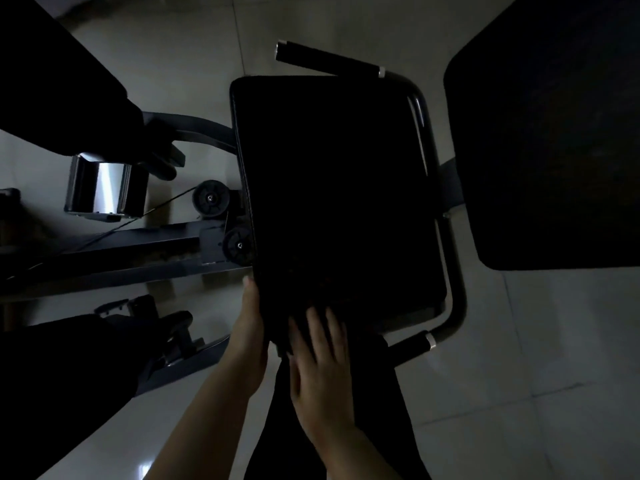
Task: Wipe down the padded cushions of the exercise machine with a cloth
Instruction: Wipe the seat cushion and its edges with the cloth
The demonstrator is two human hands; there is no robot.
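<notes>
Both hands (320,368) at seat cushion's (339,188) near edge

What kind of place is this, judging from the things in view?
Probably a gym or home workout room, dimly lit. A black padded cushion sits on a tubular frame with a grip handle, cable pulleys stand beside it, and the floor is pale tile.

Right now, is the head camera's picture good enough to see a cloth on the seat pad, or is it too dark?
Head view: badly underexposed; the seat pad reads as flat black, so no cloth is discernible under the right hand. Glare only on the chrome block and floor tiles. Wide-angle bending at edges.
</notes>
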